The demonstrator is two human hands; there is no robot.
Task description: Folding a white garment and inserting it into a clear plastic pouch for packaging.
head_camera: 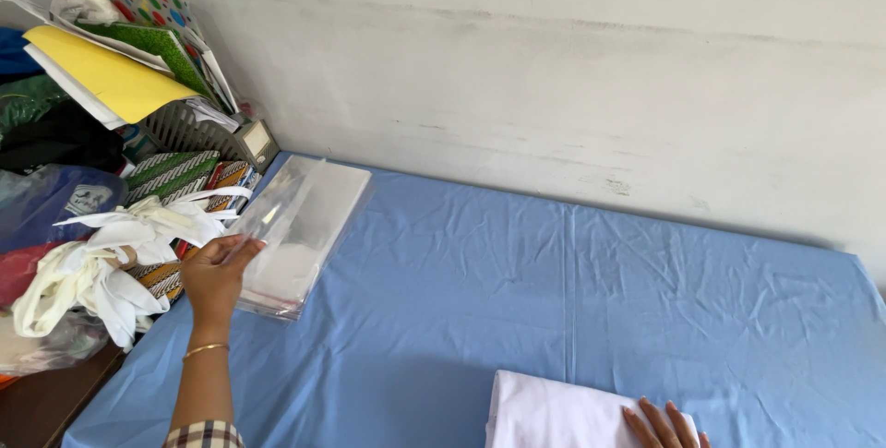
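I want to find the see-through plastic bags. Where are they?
In the head view, the stack of clear plastic bags lies on the left part of the blue sheet, near the wall, and the left hand is lifting the top one.

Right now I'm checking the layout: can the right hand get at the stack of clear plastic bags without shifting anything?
Probably yes, with a long reach. The right hand rests on the folded white cloth; only bare blue sheet lies between it and the stack of clear plastic bags, where the left hand already lifts one.
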